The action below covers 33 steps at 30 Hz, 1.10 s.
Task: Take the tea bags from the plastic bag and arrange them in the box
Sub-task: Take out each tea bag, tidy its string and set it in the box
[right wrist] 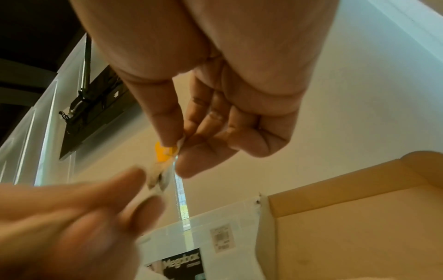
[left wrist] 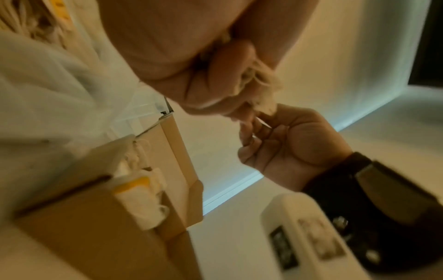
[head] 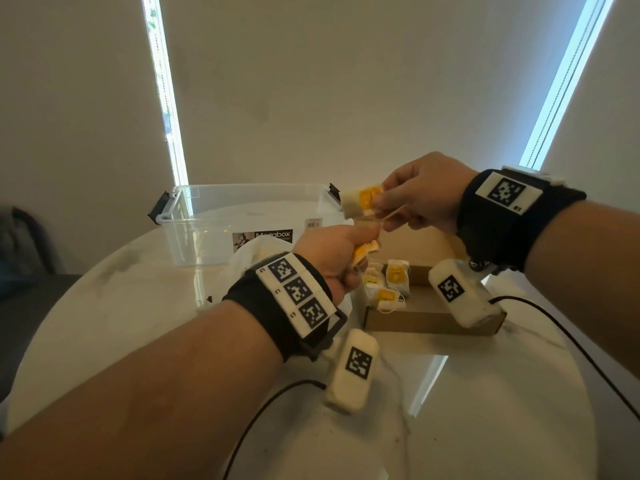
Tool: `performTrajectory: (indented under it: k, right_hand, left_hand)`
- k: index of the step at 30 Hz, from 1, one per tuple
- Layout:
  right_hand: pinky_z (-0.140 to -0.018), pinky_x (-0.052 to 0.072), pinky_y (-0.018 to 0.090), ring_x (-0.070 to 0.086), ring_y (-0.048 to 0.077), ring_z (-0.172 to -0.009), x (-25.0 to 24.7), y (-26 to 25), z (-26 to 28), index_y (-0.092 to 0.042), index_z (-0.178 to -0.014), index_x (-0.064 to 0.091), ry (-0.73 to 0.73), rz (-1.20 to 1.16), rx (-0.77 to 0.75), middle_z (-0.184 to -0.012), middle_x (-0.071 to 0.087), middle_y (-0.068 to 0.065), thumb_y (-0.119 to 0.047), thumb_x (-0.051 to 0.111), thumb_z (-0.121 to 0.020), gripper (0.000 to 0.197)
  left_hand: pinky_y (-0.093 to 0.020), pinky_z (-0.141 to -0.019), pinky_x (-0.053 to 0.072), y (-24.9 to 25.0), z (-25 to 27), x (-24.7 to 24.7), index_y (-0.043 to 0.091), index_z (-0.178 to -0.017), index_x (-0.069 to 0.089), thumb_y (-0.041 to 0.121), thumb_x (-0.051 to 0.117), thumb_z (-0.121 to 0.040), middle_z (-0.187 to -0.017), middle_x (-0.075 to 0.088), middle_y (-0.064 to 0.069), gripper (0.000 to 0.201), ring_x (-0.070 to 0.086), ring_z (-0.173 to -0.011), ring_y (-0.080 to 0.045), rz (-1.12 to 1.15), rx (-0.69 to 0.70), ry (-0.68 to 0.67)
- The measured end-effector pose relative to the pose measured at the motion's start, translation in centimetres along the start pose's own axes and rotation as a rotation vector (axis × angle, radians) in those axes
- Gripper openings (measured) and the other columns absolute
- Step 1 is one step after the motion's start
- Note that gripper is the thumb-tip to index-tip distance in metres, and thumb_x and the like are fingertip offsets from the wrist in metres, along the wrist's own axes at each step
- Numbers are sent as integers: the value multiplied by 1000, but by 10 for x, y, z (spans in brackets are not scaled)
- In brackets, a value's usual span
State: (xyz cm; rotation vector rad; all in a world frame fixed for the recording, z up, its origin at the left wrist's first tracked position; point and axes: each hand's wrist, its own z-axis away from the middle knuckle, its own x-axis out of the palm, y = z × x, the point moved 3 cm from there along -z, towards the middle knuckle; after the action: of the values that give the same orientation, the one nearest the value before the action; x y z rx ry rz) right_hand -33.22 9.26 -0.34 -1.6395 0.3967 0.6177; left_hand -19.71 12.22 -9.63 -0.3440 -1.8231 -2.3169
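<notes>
Above the cardboard box, one tea bag is pinched by the right hand and a bunch is clutched in the left hand, where tangled strings could be torn if pulled apart.

White, yellow-tagged tea bags lie in the open cardboard box, beside the plastic bag.
</notes>
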Motion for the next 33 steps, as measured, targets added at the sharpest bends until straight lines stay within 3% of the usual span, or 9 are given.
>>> performTrajectory:
  k: [4,9,13,18,20,22,25,27,33]
  right_hand:
    - [-69,55,28,75,12,-64,-19,16,-13,-12,-89,73,6,241,5,-75,78,1,-16,79,-84,9]
    - [-65,55,26,74,10,-61,-18,52,-35,-19,-85,71,-214,807,100,-72,76,-5,-21,81,-83,10]
    - [-55,51,20,71,7,-61,-1,70,-47,-25,-87,68,-387,963,144,-78,73,-7,-27,81,-84,13]
    - [-55,49,19,65,7,-62,28,86,-61,-25,-83,67,-547,1106,149,-72,69,-6,-26,80,-84,13]
    - [-53,51,19,63,7,-59,36,90,-67,-20,-89,71,-524,1121,140,-70,67,-5,-23,80,-84,12]
    - [-61,55,23,63,10,-62,40,91,-72,-12,-103,73,-480,1136,129,-74,69,-3,-25,80,-84,23]
    - [-84,56,28,68,18,-87,40,89,-77,-10,-116,70,-438,1232,108,-106,74,5,-34,76,-87,39]
    - [-92,55,30,67,20,-95,41,89,-81,-10,-120,68,-406,1284,80,-114,72,8,-40,74,-88,45]
    - [-86,54,28,60,17,-85,46,90,-84,-8,-117,68,-376,1351,72,-113,72,8,-39,72,-90,42]
  left_hand:
    - [-24,-47,40,-1,8,3,16,-89,70,36,79,-82,-79,64,-5,23,50,-57,-14,-703,109,-18]
    - [-22,-69,47,0,10,15,20,-90,74,33,77,-83,-101,70,3,14,64,-94,-14,-1278,320,4]
    - [-23,-76,44,-8,7,19,20,-100,76,32,75,-86,-115,67,3,18,62,-103,-15,-1427,315,-32]
    - [-24,-78,48,-12,1,22,22,-104,76,28,71,-89,-115,66,2,17,62,-102,-16,-1539,324,-83]
    - [-27,-83,53,-15,-2,23,20,-107,74,28,68,-91,-114,67,-1,19,63,-101,-18,-1611,319,-104]
    - [-31,-87,56,-18,-5,23,18,-111,72,29,66,-92,-113,67,-2,23,64,-100,-19,-1680,304,-122]
    - [-30,-88,55,-20,-8,24,17,-112,71,29,65,-93,-112,68,-2,24,65,-101,-20,-1735,298,-153]
    - [-28,-87,55,-20,-8,24,16,-112,72,30,63,-94,-113,68,-2,24,65,-101,-19,-1751,306,-166]
    - [-26,-84,53,-18,-10,25,17,-111,72,30,61,-94,-111,69,-1,24,65,-101,-18,-1781,325,-183]
